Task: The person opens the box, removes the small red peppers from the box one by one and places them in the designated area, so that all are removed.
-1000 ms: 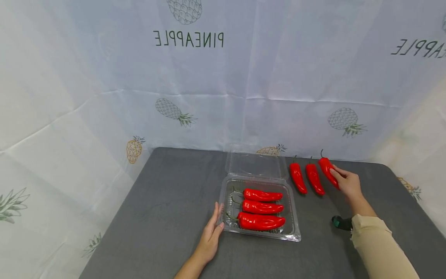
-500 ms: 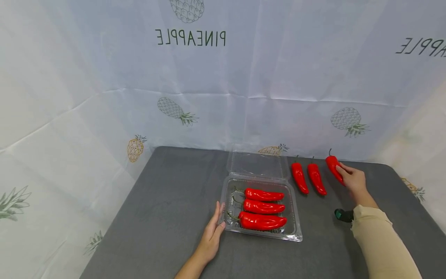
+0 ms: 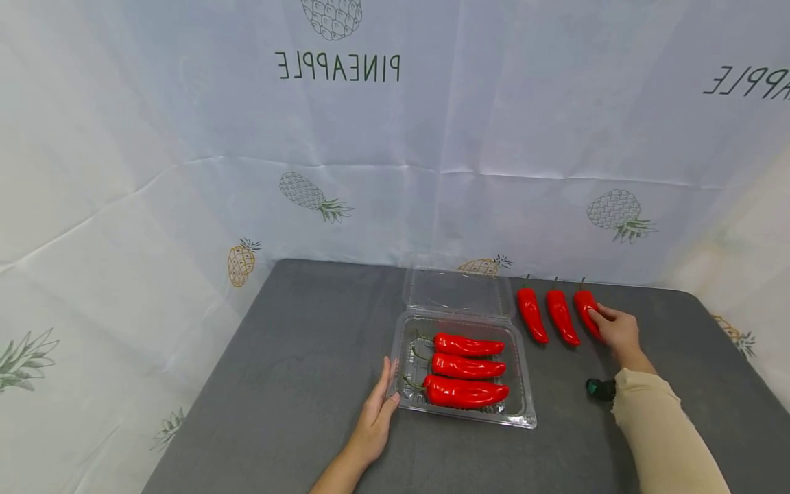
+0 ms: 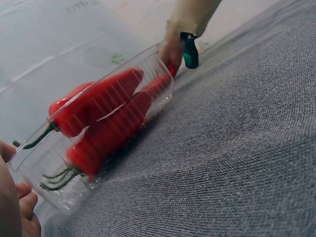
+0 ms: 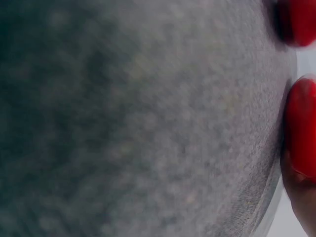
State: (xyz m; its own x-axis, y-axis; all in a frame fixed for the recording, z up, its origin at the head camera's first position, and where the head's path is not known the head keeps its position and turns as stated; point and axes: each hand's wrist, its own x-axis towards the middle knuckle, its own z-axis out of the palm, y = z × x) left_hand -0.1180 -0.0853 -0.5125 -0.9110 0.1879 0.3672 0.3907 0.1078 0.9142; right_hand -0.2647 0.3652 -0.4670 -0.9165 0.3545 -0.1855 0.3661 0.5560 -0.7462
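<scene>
At the right, my right hand holds a red chili pepper, thumb on its side, in line with two others. In the right wrist view that pepper is partly cut off, with a finger against it. My left hand rests against the left side of an open clear plastic clamshell box, fingers fairly straight along its wall. Three red peppers lie crosswise in the box, stems to the left. In the left wrist view, fingertips touch the outside of the box wall.
Two more red peppers, the left one and the middle one, lie right of the box, stems away from me. The box's lid is folded back toward the curtain. Grey cloth covers the table.
My right hand has shifted the pepper right, then back left and nearer, beside the other two peppers. The left hand and the box have stayed in place.
</scene>
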